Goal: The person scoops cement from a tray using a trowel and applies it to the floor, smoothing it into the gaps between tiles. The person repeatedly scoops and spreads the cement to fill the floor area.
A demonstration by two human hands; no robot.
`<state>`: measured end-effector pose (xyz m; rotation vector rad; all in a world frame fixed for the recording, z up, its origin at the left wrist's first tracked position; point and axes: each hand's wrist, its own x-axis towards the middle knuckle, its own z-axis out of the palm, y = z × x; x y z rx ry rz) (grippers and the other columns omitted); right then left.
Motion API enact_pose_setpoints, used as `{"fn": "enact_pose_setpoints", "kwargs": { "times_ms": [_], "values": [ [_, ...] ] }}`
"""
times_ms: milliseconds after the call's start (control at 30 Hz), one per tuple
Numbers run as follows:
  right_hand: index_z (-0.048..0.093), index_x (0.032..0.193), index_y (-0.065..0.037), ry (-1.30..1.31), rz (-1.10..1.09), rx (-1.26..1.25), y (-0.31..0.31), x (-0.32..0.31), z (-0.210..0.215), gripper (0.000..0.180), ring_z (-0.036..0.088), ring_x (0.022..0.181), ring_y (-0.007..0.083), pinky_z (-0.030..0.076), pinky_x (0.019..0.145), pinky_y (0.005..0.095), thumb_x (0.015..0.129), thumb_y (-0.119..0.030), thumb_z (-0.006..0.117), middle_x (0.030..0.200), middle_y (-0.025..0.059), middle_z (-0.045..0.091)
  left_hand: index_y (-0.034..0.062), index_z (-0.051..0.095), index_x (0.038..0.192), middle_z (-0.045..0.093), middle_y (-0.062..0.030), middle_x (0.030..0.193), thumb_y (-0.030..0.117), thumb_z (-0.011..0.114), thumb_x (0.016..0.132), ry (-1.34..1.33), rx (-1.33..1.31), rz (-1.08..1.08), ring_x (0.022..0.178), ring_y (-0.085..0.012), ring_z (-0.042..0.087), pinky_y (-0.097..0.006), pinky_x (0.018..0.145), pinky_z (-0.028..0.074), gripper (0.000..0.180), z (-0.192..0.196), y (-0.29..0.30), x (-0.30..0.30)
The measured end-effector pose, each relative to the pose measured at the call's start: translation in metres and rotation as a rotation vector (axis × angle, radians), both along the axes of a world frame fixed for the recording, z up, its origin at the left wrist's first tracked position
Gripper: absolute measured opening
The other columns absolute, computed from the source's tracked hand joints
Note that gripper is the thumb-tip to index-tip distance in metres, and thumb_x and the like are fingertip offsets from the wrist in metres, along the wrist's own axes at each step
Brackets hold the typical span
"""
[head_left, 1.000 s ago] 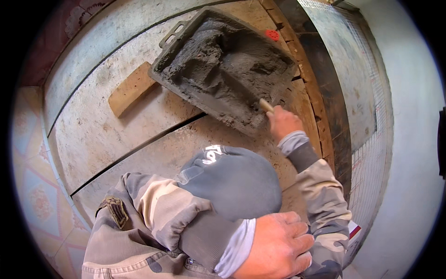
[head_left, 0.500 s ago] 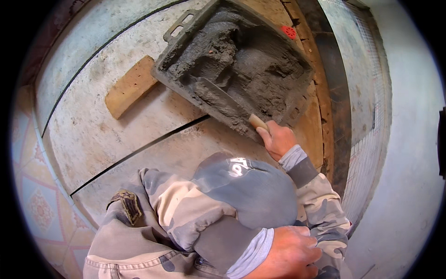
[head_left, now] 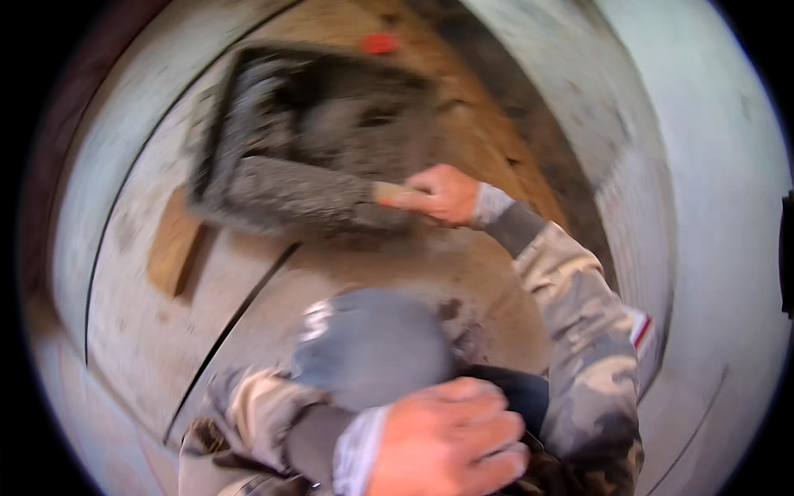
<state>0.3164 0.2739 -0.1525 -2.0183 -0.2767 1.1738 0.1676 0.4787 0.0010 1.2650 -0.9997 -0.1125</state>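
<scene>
My right hand (head_left: 442, 194) is clenched around the pale wooden handle of a trowel (head_left: 306, 198), whose flat blade is coated in grey mortar and reaches leftward along the near edge of the dark mortar tray (head_left: 248, 74). The tray sits tilted near the far edge of the grey concrete slab (head_left: 132, 331), with wet mortar heaped inside it. My left hand (head_left: 451, 438) is low at the bottom of the view, fingers curled in a loose fist; I cannot tell whether it holds anything. Just above it is a rounded grey cap (head_left: 372, 347), blurred by motion. A short wooden block (head_left: 175, 244) lies on the slab just beside the tray's left near corner. A small red thing (head_left: 379, 43) lies beyond the tray's far edge; its kind is too blurred to tell
</scene>
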Motion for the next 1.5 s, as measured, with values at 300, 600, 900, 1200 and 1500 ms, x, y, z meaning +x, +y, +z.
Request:
{"fn": "enact_pose_setpoints", "kwargs": {
  "times_ms": [300,600,900,1200,1500],
  "values": [
    [0.075,0.101,-0.002,-0.566,-0.250,-0.258,-0.264,-0.075,0.100,0.048,0.063,0.065,0.0130,0.051,0.061,0.0310,0.092,-0.050,0.076,0.074,0.0084,0.070,0.0040,0.073,0.091,0.072,-0.0071,0.085,0.014,0.076,0.071,-0.039,0.303,-0.033,0.072,-0.0239,0.069,-0.044,0.078,0.056,0.023,0.015,-0.061,-0.015],
    [0.073,0.112,-0.010,-0.939,-0.437,-0.653,-0.465,-0.230,0.026,0.038,0.073,0.086,0.0375,0.057,0.072,0.0404,0.089,-0.040,0.079,0.098,0.0169,0.075,0.0005,0.068,0.087,0.067,-0.0135,0.083,0.000,0.064,0.070,-0.042,0.754,0.207,0.075,-0.0300,0.065,-0.046,0.084,0.054,0.018,0.036,-0.119,-0.030],
    [0.072,0.110,-0.008,-0.880,-0.790,-0.694,-0.490,-0.309,-0.090,0.041,0.071,0.078,0.0377,0.053,0.066,0.0455,0.092,-0.045,0.075,0.089,0.0196,0.074,-0.0016,0.070,0.087,0.067,-0.0159,0.087,-0.001,0.069,0.076,-0.049,0.983,0.239,0.078,-0.0349,0.064,-0.041,0.074,0.051,0.011,0.022,-0.165,-0.024],
    [0.068,0.091,-0.003,-0.160,-2.061,-0.058,-0.379,-0.424,-0.193,0.041,0.054,0.055,0.0146,0.043,0.049,0.0346,0.099,-0.043,0.070,0.071,0.0038,0.060,-0.0029,0.068,0.091,0.066,-0.0163,0.087,-0.003,0.064,0.075,-0.114,0.953,0.137,0.078,-0.0328,0.064,-0.039,0.074,0.051,0.017,0.019,-0.168,-0.026],
    [0.066,0.097,0.000,-0.249,-2.136,-0.230,-0.331,-0.382,-0.251,0.048,0.060,0.054,0.0175,0.046,0.046,0.0358,0.098,-0.048,0.068,0.073,0.0064,0.063,-0.0023,0.069,0.091,0.067,-0.0161,0.087,0.002,0.066,0.077,-0.096,0.854,0.024,0.078,-0.0329,0.065,-0.042,0.076,0.051,0.015,0.015,-0.153,-0.022]
  ]
}}
